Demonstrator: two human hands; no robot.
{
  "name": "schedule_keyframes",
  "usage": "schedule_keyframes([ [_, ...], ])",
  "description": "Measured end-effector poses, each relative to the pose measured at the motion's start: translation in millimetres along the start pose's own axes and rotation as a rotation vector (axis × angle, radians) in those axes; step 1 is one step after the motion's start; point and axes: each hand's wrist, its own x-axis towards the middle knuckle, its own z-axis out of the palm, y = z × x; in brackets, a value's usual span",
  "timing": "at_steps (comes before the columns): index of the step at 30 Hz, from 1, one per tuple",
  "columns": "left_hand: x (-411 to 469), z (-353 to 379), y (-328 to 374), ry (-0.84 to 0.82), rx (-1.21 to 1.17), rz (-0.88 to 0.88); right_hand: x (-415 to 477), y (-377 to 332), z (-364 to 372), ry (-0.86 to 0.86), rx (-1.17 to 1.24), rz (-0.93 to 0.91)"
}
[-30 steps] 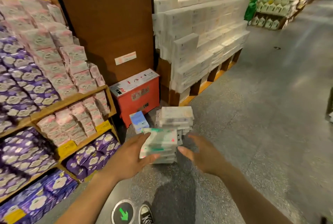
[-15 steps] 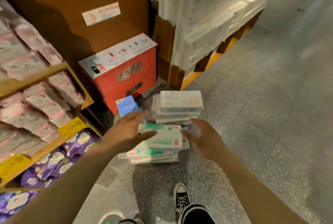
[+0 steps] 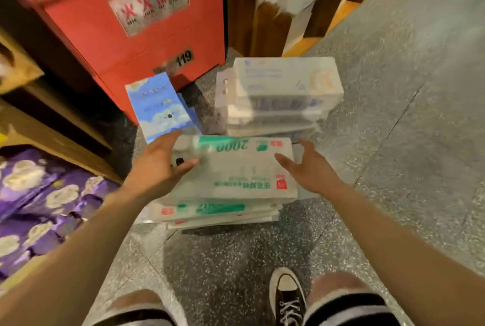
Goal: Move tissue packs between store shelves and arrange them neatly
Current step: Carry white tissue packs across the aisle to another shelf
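Motion blur smears the lettering on the red cabinet (image 3: 126, 26), its top cut off by the upper edge; only "119" reads on the small plate below. The left hand (image 3: 154, 168) covers the near corner of the top green-printed tissue pack (image 3: 236, 171), and whether either hand actually grips it cannot be told. The packs beneath show only their front edges. Print on the white stack (image 3: 283, 94) behind is too blurred to read. The blue pack (image 3: 160, 108) hides its lower end behind the left hand. Purple packs (image 3: 44, 202) run off the left edge.
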Motion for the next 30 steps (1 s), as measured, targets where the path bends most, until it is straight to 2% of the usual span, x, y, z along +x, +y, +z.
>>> schedule_keyframes([
  [4, 11, 44, -46, -0.019, -0.005, -0.069, 38, 31, 39, -0.049, 0.119, 0.129],
  [10, 15, 74, -63, 0.12, -0.165, -0.165, 39, 40, 57, -0.211, 0.395, 0.22],
  [13, 18, 74, -64, 0.183, -0.355, -0.301, 37, 39, 62, -0.169, 0.465, 0.203],
  [16, 17, 72, -62, 0.095, -0.339, -0.438, 33, 37, 64, -0.125, 0.495, 0.173],
  [19, 12, 65, -54, 0.159, -0.36, -0.424, 26, 32, 57, -0.082, 0.566, 0.123],
  [24, -20, -7, -26, 0.345, -0.48, -0.361, -16, -18, 5, -0.026, 0.618, -0.015],
  [30, -92, -171, 47, 0.452, -0.595, -0.4, -120, -129, -108, -0.034, 0.596, -0.129],
])
